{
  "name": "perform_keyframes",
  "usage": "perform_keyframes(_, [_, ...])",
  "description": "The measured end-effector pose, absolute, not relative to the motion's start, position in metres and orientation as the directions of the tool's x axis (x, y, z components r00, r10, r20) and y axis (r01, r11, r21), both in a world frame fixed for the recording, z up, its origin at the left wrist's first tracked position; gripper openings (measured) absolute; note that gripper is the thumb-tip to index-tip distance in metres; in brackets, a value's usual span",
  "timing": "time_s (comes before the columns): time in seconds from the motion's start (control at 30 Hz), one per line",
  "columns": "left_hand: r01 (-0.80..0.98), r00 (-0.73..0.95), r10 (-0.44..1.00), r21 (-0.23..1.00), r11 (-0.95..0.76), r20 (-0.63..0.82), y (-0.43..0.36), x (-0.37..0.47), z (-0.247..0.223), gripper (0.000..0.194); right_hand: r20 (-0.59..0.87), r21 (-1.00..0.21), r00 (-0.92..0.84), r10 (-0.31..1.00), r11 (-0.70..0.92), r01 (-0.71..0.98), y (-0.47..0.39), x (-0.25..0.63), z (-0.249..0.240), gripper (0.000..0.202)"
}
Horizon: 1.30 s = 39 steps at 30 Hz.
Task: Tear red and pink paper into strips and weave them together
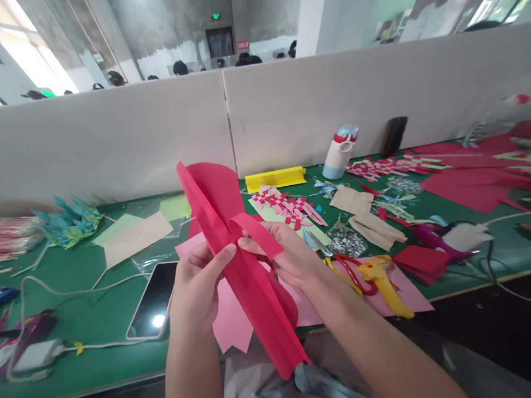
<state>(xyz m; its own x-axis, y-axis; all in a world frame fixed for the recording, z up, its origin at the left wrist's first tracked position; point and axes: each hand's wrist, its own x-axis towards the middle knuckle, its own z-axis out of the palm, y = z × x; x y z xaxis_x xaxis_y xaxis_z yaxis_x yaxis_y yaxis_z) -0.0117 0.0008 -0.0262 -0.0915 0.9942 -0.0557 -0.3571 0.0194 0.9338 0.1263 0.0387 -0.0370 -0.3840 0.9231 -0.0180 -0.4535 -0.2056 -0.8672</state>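
Observation:
A large folded red paper [261, 301] with rounded side flaps is held up slanted in front of me, its lower end near my lap. Its left edge is pinched at the middle between the thumb and fingers of my left hand [195, 276]. A narrow red paper strip [263, 235] curves over the middle of the folded paper. My right hand [285, 253] is closed there with its fingertips at the strip and the fold. Whether the strip is fastened to the paper I cannot tell. Pink paper sheets [232, 319] lie beneath.
Left of my hands lies a phone [150, 305], with white cables around it. On the right are a yellow glue gun [384, 281], red-handled scissors [353, 272] and woven paper pieces [287, 203]. A bottle [340, 152] stands by the white partition [148, 135]. A blurred hand shows at far right.

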Motion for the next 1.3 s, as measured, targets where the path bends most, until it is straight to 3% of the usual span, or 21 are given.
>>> perform_keyframes(0.17, [-0.362,-0.105,0.993,0.932,0.018,-0.06,-0.0005,-0.0115,-0.0264,0.023,-0.032,-0.844,-0.391,0.92,-0.235,-0.482,0.0365,0.1271,-0.0343,0.025])
perform_keyframes(0.47, [-0.308,-0.156,0.987,0.951,-0.005,-0.045,0.0,-0.0114,-0.0272,0.025,0.024,-0.91,-0.349,0.937,-0.124,-0.395,0.0374,0.1295,-0.0346,0.021])
perform_keyframes(0.73, [-0.368,-0.152,0.985,0.93,0.015,-0.076,-0.002,-0.0099,-0.0266,0.024,0.003,-0.831,-0.372,0.928,-0.204,-0.517,0.038,0.124,-0.0395,0.024])
perform_keyframes(1.0, [-0.34,-0.144,0.986,0.94,0.028,-0.082,-0.0003,-0.0135,-0.0263,0.025,-0.005,-0.914,-0.356,0.935,-0.148,-0.377,0.0383,0.1299,-0.036,0.028])
perform_keyframes(1.13, [-0.296,-0.097,0.993,0.954,0.034,-0.065,0.0002,-0.0148,-0.0265,0.03,-0.02,-0.91,-0.328,0.945,-0.154,-0.386,0.0385,0.1301,-0.0343,0.028])
perform_keyframes(1.3, [-0.294,-0.122,0.991,0.956,0.014,-0.052,0.0008,-0.0127,-0.0246,0.024,-0.073,-0.879,-0.332,0.94,-0.218,-0.425,0.0389,0.1288,-0.0346,0.03])
